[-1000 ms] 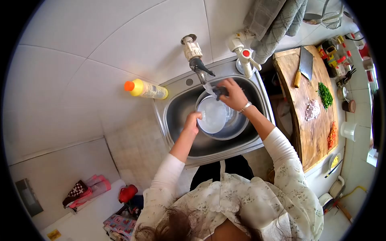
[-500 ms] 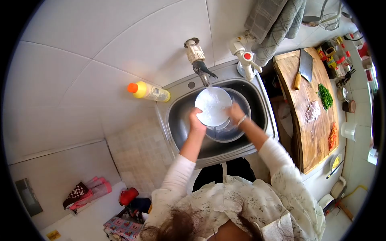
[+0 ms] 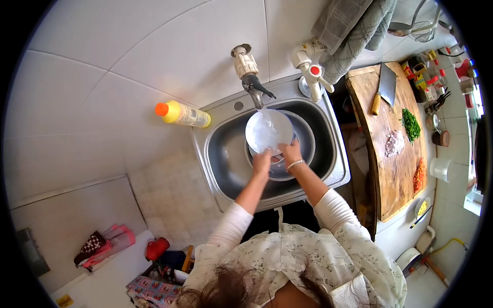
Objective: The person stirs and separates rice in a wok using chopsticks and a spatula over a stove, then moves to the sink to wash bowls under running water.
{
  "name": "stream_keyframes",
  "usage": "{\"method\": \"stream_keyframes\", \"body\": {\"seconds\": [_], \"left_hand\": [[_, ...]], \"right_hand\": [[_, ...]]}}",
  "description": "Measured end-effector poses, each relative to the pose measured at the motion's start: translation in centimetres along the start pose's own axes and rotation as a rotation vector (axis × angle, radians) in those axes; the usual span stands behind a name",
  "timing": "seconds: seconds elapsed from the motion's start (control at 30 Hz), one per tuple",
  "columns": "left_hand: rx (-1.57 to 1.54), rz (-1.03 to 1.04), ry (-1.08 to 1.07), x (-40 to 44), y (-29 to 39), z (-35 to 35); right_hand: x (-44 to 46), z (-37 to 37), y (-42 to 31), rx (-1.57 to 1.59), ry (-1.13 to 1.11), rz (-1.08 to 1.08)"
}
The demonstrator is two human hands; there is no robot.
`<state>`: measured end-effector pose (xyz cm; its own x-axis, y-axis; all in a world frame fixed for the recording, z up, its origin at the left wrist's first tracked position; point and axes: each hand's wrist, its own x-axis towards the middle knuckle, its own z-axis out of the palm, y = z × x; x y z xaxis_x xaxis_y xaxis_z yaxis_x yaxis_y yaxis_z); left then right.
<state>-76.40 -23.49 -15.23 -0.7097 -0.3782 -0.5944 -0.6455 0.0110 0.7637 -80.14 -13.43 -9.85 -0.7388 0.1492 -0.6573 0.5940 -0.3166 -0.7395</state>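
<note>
Water runs from the faucet point(image 3: 254, 91) into a white bowl point(image 3: 268, 128), tilted under the spout. My left hand point(image 3: 262, 162) grips the bowl's near edge. Beside it, my right hand point(image 3: 291, 153) is closed on the same edge at the lower right. Below the bowl, a round metal basin point(image 3: 304, 134) sits in the steel sink point(image 3: 222, 177). The fingertips behind the bowl are hidden.
A yellow bottle with an orange cap point(image 3: 183, 114) stands left of the sink. To the right is a wooden board point(image 3: 387, 190) with a cleaver point(image 3: 387, 84) and chopped green, pale and orange food. Towels point(image 3: 341, 31) hang above.
My right hand has left the dark thing near the spout and come down to the bowl's near edge. My left hand has moved from the bowl's left side to its near edge.
</note>
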Motion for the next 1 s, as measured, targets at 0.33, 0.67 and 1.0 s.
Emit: {"method": "stream_keyframes", "body": {"seconds": [0.33, 0.67, 1.0], "left_hand": [[-0.131, -0.033, -0.016, -1.3, 1.9, 0.2], [-0.135, -0.066, -0.163, -3.9, 3.4, -1.0], [-0.325, 0.065, 0.122, -2.8, 6.5, -8.9]], "right_hand": [[-0.2, -0.3, 1.2, 0.19, -0.147, 0.116], [-1.5, 0.0, 1.0, 0.239, -0.121, 0.156], [1.1, -3.3, -1.7, -0.088, -0.142, 0.162]]}}
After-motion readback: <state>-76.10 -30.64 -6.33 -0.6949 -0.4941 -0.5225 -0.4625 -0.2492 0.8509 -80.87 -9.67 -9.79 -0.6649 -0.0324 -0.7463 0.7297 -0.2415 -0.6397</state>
